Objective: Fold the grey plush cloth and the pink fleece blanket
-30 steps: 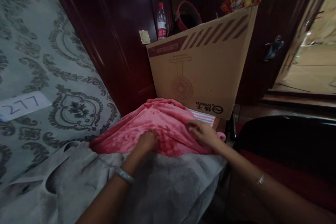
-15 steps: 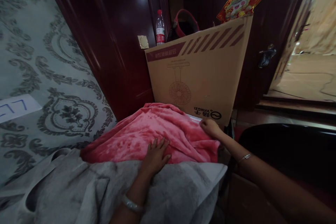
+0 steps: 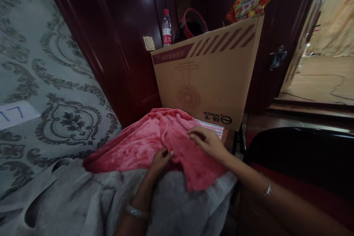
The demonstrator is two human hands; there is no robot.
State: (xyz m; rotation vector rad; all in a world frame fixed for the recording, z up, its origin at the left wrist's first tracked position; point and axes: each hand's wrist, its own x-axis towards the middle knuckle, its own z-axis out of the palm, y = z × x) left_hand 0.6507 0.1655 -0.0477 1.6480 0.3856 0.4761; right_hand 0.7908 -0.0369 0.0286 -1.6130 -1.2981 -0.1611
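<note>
A pink plush blanket [image 3: 132, 146] lies over grey plush fabric [image 3: 182, 206]. Its right part is turned over to the left, making a raised ridge down the middle and a loose lower corner over the grey. My left hand [image 3: 159, 161] is closed on the blanket at that ridge, thumb and fingers gathered around the cloth. Just above the turned-over part, my right hand [image 3: 209, 143] has its fingers bent and somewhat apart; I see no cloth between them. A striped cloth [image 3: 212, 127] shows beyond the blanket's right edge.
A large cardboard box [image 3: 210, 81] stands behind the blanket, with a plastic bottle [image 3: 167, 31] and a red card [image 3: 247, 3] at its top. Patterned wallpaper [image 3: 69, 118] is at left. To the right sits a black chair [image 3: 298, 151]; a doorway lies beyond.
The blanket's right side has been folded leftward, uncovering more striped cloth. My right hand moved left from that edge. My left hand went from lying flat to closing on the blanket.
</note>
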